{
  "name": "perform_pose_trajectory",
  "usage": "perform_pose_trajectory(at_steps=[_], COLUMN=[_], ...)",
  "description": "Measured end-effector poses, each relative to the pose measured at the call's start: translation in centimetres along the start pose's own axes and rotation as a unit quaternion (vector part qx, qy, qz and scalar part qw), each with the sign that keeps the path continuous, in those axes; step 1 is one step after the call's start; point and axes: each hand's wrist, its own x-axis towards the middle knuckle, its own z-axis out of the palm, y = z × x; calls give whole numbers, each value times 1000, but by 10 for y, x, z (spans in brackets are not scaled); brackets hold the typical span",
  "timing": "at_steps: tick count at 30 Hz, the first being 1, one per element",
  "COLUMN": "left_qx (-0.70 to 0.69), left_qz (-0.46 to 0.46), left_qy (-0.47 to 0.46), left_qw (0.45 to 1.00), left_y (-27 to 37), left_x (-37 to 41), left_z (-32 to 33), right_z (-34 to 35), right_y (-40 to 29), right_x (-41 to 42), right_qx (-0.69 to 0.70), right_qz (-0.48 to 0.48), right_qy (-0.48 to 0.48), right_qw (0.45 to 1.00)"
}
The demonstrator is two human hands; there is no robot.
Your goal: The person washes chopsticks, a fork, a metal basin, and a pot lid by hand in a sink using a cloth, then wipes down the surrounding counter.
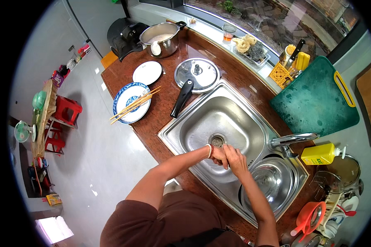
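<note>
My left hand (219, 156), with beaded bracelets at its wrist, meets my right hand (235, 159) over the stainless steel sink (235, 114), near the drain strainer (217, 140). The fingers of both hands touch and overlap, so whether anything small lies between them cannot be told. To the right of my hands a round metal bowl (270, 177) sits in the smaller basin. The chrome faucet (293, 140) stands at the sink's right corner. Beyond the sink's far left edge lies a pressure cooker lid (197, 72) with a black handle.
Wooden chopsticks (136, 105) rest across a blue-rimmed plate (120, 95) beside a white plate (147, 73). Behind stands an open pressure cooker (165, 46). A green cutting board (315, 98), a yellow soap bottle (318, 154), a red strainer (309, 216) and a dish rack (330, 207) line the right side.
</note>
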Motion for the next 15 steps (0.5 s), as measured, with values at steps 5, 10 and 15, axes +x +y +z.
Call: perform_pose_trajectory(at_steps=[5, 10, 15], left_qx=[274, 459, 552], left_qz=[112, 160, 70], left_qy=[195, 368, 371], left_qw=[935, 792, 743], left_y=[4, 0, 26], left_x=[-2, -2, -37], left_z=[4, 17, 30], right_z=[6, 5, -2], right_y=[1, -5, -23], right_x=[13, 13, 22], right_qx=[16, -39, -14], right_qz=[51, 116, 212], right_qy=[-21, -57, -72], right_qw=[998, 991, 974])
